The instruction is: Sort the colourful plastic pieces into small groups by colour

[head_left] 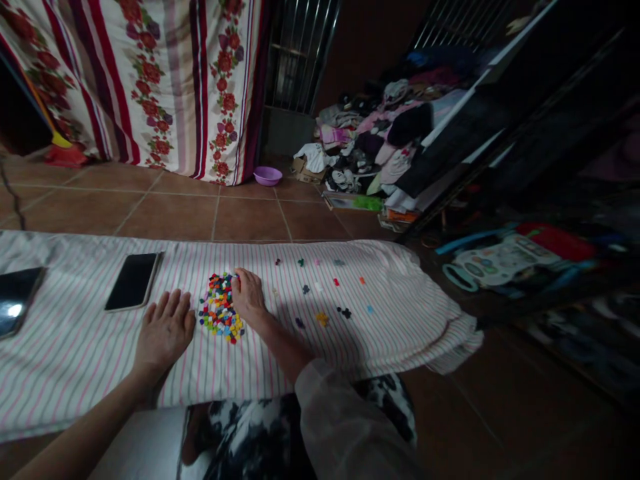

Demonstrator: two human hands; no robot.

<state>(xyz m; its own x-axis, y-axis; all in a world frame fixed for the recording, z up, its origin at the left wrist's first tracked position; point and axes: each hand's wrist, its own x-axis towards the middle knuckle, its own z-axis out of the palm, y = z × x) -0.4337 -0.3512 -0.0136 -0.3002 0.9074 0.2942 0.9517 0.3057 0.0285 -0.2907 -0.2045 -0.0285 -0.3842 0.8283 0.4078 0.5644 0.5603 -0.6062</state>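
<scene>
A pile of small multicoloured pieces (220, 310), too small to name exactly, lies on the striped cloth. At the pile's upper right edge is my right hand (247, 293), its fingers bent down and pressed together against the pieces; what they hold is hidden. My left hand (167, 330) rests flat on the cloth left of the pile, fingers stretched out and holding nothing. Right of my right hand, little groups sorted by colour are spread apart, among them a yellow group (321, 320), a black group (345, 312), a red group (337, 282) and a light blue group (370, 309).
A phone (133, 283) lies beyond my left hand, and a dark glossy device (17, 300) is at the left edge. The striped cloth (400, 327) covers the low table. Beyond are a purple basin (268, 176), a heap of clothes (370, 143) and a flowered curtain (173, 87).
</scene>
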